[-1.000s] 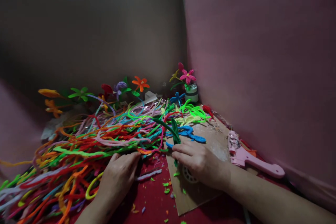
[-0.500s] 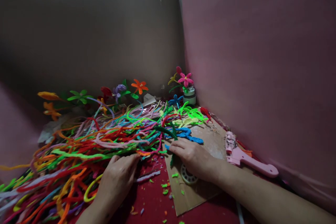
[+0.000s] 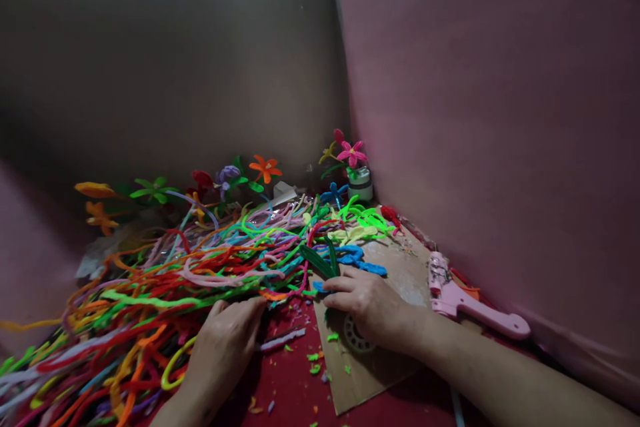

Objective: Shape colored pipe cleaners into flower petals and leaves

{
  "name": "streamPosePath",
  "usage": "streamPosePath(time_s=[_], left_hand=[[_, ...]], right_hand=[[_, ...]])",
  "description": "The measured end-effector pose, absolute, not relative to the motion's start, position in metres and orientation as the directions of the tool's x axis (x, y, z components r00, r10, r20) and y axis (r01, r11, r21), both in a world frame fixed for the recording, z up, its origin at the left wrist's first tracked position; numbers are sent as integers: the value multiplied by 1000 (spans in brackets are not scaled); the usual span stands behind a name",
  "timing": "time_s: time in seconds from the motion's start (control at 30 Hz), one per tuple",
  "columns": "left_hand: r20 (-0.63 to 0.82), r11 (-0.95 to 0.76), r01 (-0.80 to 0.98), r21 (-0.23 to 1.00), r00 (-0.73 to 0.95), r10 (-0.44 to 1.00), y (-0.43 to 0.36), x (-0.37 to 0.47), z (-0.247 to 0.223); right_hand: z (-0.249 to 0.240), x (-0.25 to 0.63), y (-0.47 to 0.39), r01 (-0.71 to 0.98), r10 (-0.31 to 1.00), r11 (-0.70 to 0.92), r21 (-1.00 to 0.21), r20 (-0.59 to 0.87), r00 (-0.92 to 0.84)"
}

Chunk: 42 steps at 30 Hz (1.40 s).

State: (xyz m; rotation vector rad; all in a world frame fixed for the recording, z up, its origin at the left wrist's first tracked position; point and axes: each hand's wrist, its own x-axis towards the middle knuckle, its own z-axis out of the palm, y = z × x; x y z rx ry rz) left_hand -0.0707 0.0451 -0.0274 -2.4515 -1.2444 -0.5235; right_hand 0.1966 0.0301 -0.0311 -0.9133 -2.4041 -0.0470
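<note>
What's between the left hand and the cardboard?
In the head view, a pale lilac strip and small green scraps lie on the red surface between the left hand and the cardboard.

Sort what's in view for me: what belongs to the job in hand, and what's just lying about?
Likely part of the job:
dark green strips, held in the right hand
cardboard, under that hand
pile of fuzzy strips, beside the left hand

Probably just lying about:
pink tool
orange flower
white ring, partly hidden
small scraps
</note>
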Motion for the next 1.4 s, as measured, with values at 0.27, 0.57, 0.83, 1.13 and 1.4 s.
streamPosePath(time_s=[0.27,0.57,0.83,1.13,1.4], left_hand=[[472,-561,818,-124,546,692,45,-70,-27],[472,-557,822,-119,540,697,45,-70,-28],[488,-558,821,-121,539,686,47,-74,-33],[481,-567,812,-139,556,678,48,-75,-34],[482,-572,808,-140,560,674,48,-74,-33]], right_hand=[[-29,199,30,565,580,791,-235,580,-572],[-24,201,27,588,615,756,-286,618,-490],[-28,199,28,612,644,748,-256,503,-577],[-28,199,27,601,645,752,-270,489,-588],[-26,199,25,582,623,770,-261,501,-600]])
